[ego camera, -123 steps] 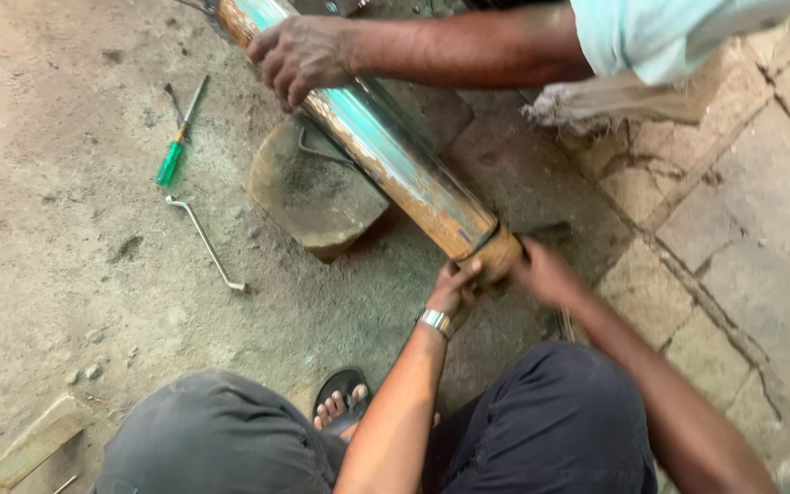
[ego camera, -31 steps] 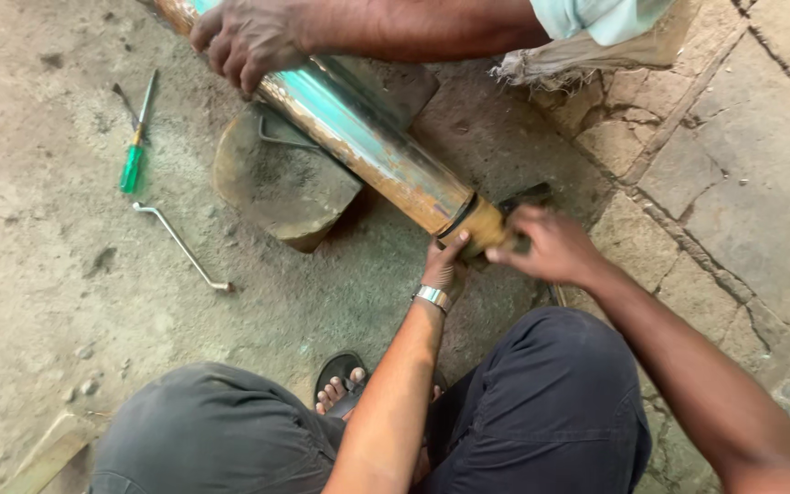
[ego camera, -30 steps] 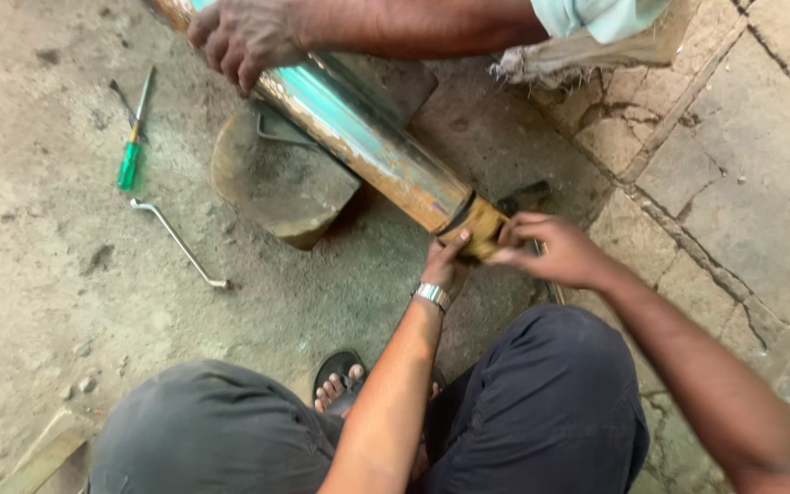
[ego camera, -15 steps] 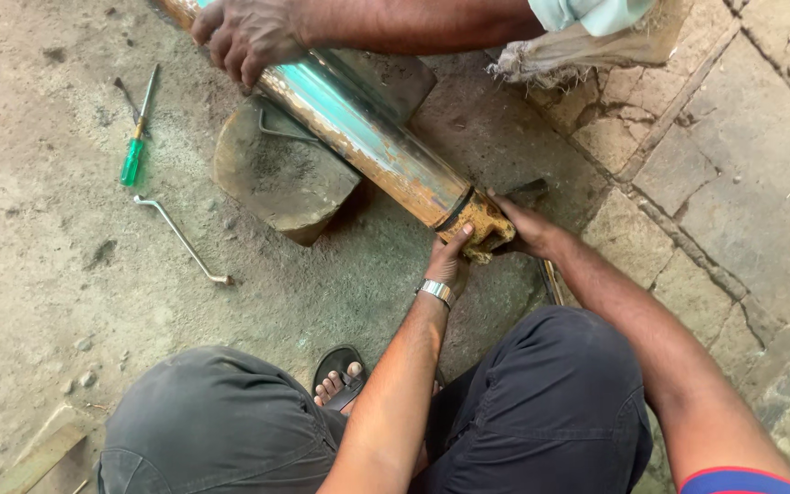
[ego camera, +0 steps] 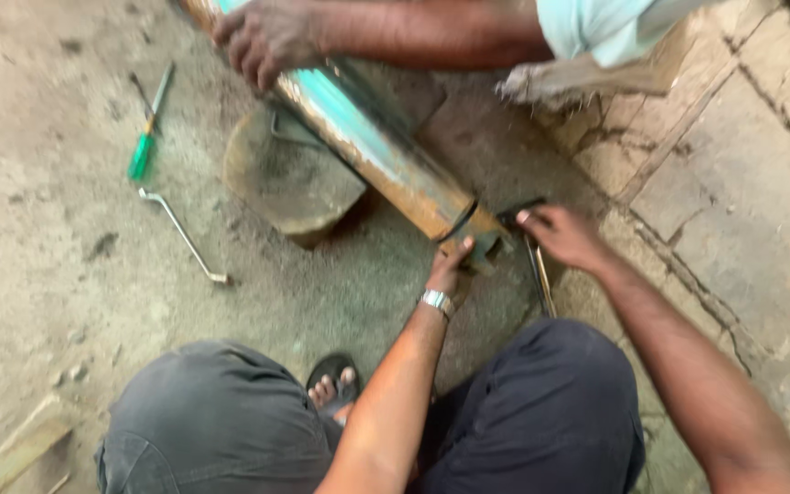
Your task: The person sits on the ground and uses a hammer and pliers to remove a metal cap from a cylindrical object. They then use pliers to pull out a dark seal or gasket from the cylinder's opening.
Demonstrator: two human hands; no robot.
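Note:
A long metal pipe [ego camera: 372, 151], teal with a rusty lower part, slants from the top left down to the middle. Its lower end carries a dark ring and a brass-coloured fitting [ego camera: 477, 242]. My left hand [ego camera: 450, 265], with a metal watch at the wrist, cups that end from below. To the right of the fitting my right hand [ego camera: 560, 236] lies on a dark tool [ego camera: 521, 212] on the ground, fingers curled; blur hides whether it grips. A thin metal bar [ego camera: 541, 279] runs down from under it. Another person's hand [ego camera: 267, 37] presses on the pipe higher up.
The pipe rests across a round wooden block [ego camera: 290, 178]. A green-handled screwdriver [ego camera: 144, 155] and a bent metal rod [ego camera: 185, 238] lie on the dirt at left. Cracked paving stones [ego camera: 733, 183] lie at right. My sandalled foot [ego camera: 331, 389] shows between my knees.
My right hand has left the pipe's end and moved right onto the dark tool on the ground. My left hand stays at the fitting. The other person's hand still holds the pipe.

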